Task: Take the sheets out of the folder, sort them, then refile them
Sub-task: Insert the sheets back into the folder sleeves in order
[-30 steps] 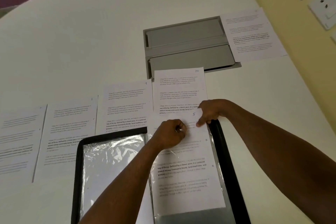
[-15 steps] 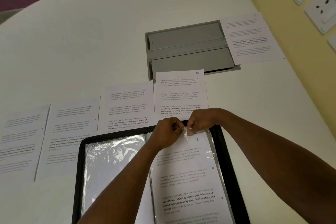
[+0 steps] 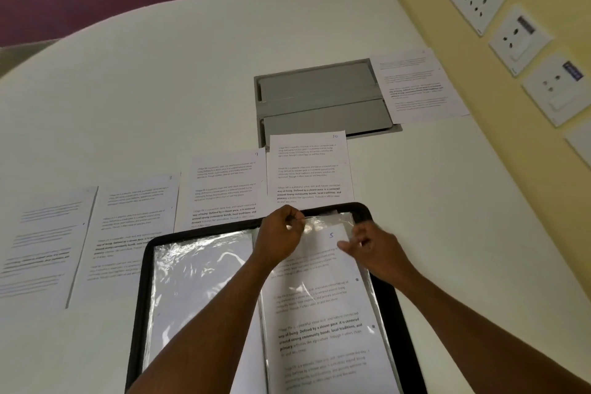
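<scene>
Two hands at the folder (image 3: pixel 412 313) near edge: left hand (image 3: pixel 281 233) pinches the plastic sleeve (image 3: pixel 323 222) top, right hand (image 3: pixel 372 248) loosely curled beside sheet 5 (image 3: pixel 319 313). Risk: sleeve mouth collapsing, crumpling the page corner.

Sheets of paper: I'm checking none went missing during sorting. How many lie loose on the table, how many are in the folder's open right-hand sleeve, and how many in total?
Loose sheets on the table: 5, far left, marked 8, marked 9, marked 10, by the wall
Sheet marked 5 in the folder sleeve: 1
Total: 6
</scene>
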